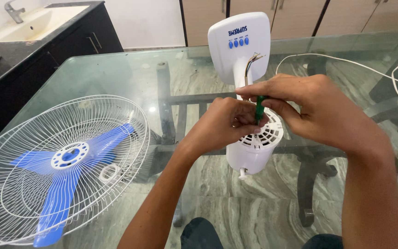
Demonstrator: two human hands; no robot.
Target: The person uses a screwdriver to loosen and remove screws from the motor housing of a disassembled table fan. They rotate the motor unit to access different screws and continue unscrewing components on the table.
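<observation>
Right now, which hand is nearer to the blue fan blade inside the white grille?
Left. The left hand grips the white motor housing on the side facing the blue fan blade; the right hand, holding a green screwdriver, is farther away.

Bright, even daylight, soft and diffuse. Pale glare across the glass tabletop (116,74), with one small bright glint beside the white fan grille (61,166). Faint shadows only, under the hands. Sharp focus mid-frame; slight softness and wide-angle bending toward the edges, plain in the curved table rim.
</observation>
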